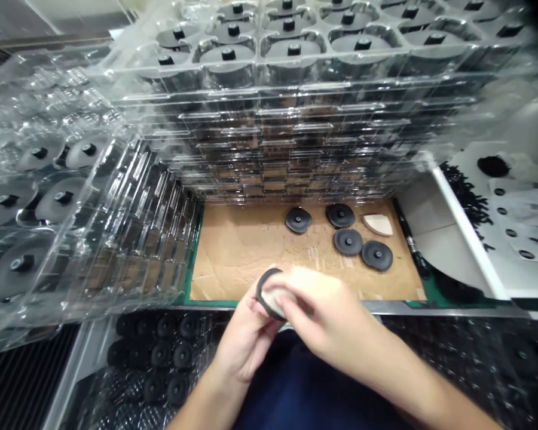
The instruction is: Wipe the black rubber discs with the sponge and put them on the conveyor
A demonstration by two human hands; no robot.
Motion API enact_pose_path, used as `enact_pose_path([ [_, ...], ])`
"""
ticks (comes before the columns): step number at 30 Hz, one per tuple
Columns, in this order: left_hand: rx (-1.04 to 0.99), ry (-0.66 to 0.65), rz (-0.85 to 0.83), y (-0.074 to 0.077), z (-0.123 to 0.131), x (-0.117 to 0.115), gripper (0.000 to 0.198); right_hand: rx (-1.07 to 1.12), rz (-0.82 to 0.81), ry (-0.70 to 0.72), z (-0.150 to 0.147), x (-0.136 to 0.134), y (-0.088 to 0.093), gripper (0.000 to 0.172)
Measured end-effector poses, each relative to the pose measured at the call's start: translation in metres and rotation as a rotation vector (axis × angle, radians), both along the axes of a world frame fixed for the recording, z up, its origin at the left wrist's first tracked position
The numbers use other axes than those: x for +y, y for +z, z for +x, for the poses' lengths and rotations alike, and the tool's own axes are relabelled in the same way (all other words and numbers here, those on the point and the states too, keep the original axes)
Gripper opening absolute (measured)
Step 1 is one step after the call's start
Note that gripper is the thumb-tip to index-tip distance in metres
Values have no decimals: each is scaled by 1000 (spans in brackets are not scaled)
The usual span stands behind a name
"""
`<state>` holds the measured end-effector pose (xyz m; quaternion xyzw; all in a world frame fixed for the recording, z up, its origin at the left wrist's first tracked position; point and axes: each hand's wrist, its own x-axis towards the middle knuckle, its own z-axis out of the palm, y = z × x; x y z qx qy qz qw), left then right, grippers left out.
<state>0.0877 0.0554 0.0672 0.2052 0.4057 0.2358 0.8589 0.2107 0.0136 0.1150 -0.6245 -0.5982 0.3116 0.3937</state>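
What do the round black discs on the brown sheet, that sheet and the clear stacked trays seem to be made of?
Round black discs: matte with a raised centre hub, probably moulded rubber or plastic; the look leaves it open.
Brown sheet: cardboard, judging by its dull, scuffed, torn surface.
Clear stacked trays: thin glossy transparent plastic, with formed pockets and glare.

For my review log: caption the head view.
Left hand holds black disc, right hand touching it, above cardboard; four discs beyond.

Cardboard sheet (242,251) covers the bench (452,309) — four black discs (348,241) and a white wedge (378,224) lie on it.
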Motion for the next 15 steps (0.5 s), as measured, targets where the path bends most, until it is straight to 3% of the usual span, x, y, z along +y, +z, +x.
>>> enact_pose_path([
  [2, -13, 12, 22, 3, -1, 1, 34, -23, 135, -113, -2, -1, -2, 25],
  [4, -14, 7, 36, 7, -2, 4, 35, 37, 203, -117, -4, -5, -1, 26],
  [8, -8, -4, 17, 11, -2, 7, 55, 121, 32, 26, -1, -10, 6, 20],
  [12, -24, -82, 13, 11, 2, 4, 44, -17, 182, -129, 0, -4, 6, 25],
  [15, -83, -61, 1, 12, -2, 3, 44, 51, 185, -5, 3, -11, 6, 23],
])
